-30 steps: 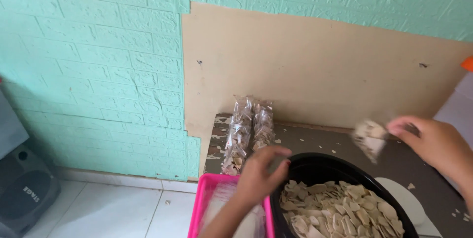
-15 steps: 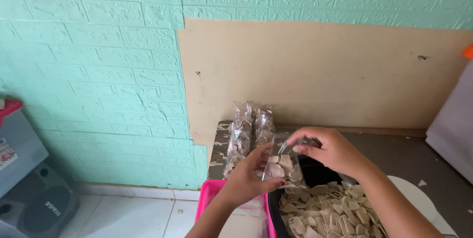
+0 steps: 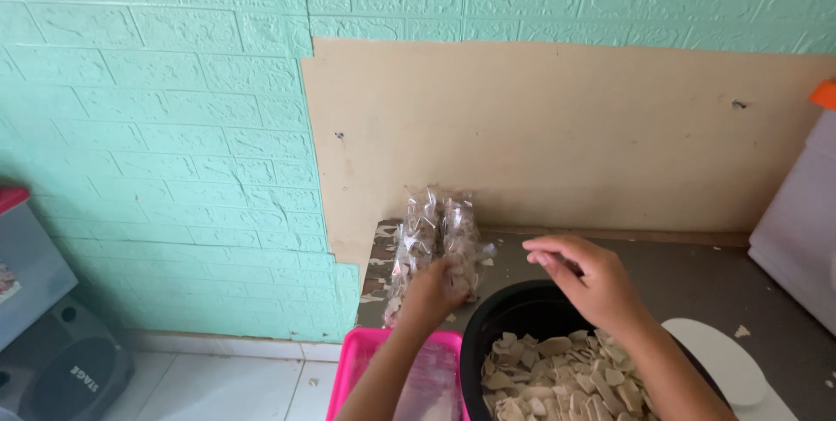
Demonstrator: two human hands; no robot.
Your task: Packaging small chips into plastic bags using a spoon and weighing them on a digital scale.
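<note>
Head view: left hand (image 3: 433, 292) now grips packet (image 3: 460, 247); right hand (image 3: 588, 277) released, half-open.

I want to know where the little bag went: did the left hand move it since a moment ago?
Yes. The left hand carried the small bag from above the black bowl over to the packets stacked against the wall.

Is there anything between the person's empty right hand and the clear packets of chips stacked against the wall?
Nothing visible blocks it. The right hand hovers open above the rim of the black bowl of pale chips, with only bare grey tabletop between it and the clear plastic packets of chips. The left hand already rests on the nearest packet.
</note>
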